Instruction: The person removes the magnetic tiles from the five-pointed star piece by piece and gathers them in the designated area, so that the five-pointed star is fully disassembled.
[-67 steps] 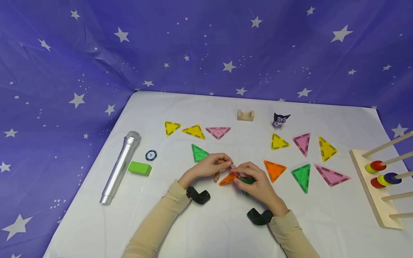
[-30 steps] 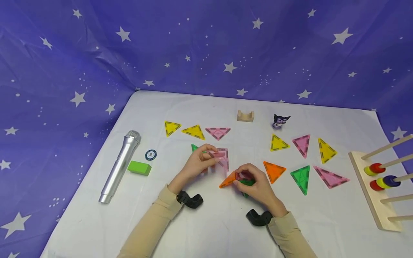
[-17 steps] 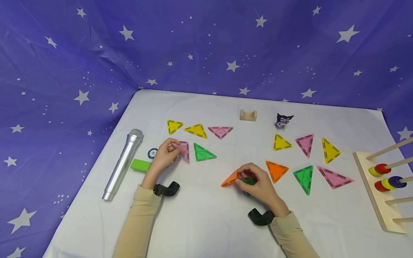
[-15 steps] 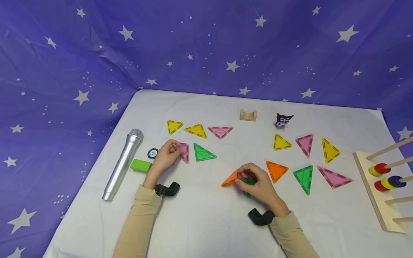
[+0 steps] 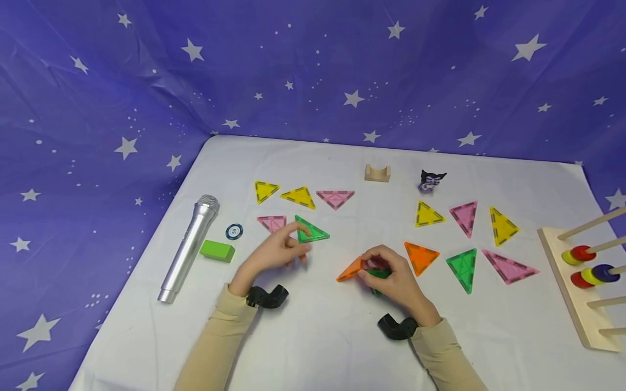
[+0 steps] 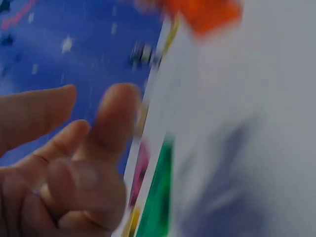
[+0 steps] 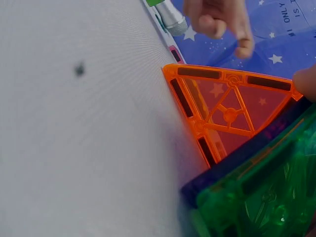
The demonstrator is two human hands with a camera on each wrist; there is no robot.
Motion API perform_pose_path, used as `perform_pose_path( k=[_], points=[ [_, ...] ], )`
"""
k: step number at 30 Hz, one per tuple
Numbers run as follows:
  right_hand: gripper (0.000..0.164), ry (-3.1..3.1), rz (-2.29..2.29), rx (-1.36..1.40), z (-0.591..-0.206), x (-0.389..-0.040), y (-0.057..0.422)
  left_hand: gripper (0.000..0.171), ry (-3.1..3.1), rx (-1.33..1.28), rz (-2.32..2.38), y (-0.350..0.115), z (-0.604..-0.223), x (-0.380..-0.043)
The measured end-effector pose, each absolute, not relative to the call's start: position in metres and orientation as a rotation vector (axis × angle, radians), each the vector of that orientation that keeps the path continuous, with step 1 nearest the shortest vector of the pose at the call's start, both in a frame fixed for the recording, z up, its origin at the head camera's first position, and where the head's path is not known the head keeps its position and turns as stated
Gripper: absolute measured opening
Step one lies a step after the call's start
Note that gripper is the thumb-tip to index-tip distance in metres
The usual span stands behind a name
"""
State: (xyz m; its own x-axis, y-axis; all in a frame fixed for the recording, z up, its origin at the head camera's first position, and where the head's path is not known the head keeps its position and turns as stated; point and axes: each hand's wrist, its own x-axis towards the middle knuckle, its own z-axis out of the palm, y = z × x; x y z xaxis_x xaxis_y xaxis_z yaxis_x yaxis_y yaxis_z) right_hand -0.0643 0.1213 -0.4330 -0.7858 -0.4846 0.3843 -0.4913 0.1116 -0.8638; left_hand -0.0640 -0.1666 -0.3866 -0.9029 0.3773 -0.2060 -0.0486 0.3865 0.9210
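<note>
My right hand (image 5: 397,278) pinches a small standing cluster of translucent magnetic tiles: an orange triangle (image 5: 350,271) juts out to the left and a green tile (image 5: 379,274) sits under the fingers. Up close in the right wrist view, the orange triangle (image 7: 231,106) rises from the cloth beside the green tile (image 7: 261,197), with a dark purplish edge between them. My left hand (image 5: 277,251) holds nothing; its fingers are loosely bent, overlapping a flat green triangle (image 5: 311,232). Just behind it lies a pink triangle (image 5: 271,222), partly covered by the hand.
Flat yellow (image 5: 299,197), pink (image 5: 335,198) and orange (image 5: 420,258) triangles lie around. At left are a silver microphone (image 5: 189,250), a green block (image 5: 217,251) and a round chip (image 5: 234,231). A wooden cradle (image 5: 377,173), a figurine (image 5: 431,181) and a pegged ring stand (image 5: 569,288) stand farther off.
My left hand took a pink triangle from the cluster leftward, laid it down and let go, then came back right over the green triangle. The right hand has kept its grip.
</note>
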Motion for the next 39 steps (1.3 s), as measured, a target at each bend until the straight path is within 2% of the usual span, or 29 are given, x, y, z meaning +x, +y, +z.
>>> perform_pose_path(
  k=[5,12,21,30,34,39],
  points=[
    [0.027,-2.349,1.829,1.018,-0.433,-0.064,0.121,0.037,1.995,0.393,1.417,-0.118,-0.396,-0.048],
    [0.029,-2.343,1.821,1.031,-0.417,-0.060,0.117,0.051,1.926,0.216,1.543,-0.100,-0.403,-0.044],
    [0.028,-2.385,1.778,0.986,-0.398,-0.056,0.115,0.029,2.085,0.061,1.718,-0.096,-0.403,-0.048],
    [0.029,-2.357,1.778,1.003,-0.400,-0.055,0.114,0.021,2.136,-0.053,1.832,-0.085,-0.405,-0.056],
    [0.027,-2.366,1.766,0.993,-0.398,-0.055,0.114,0.023,2.149,-0.030,1.903,-0.090,-0.390,-0.063],
    [0.026,-2.389,1.774,0.977,-0.398,-0.056,0.116,0.023,2.241,0.049,1.955,-0.089,-0.400,-0.087]
  ],
)
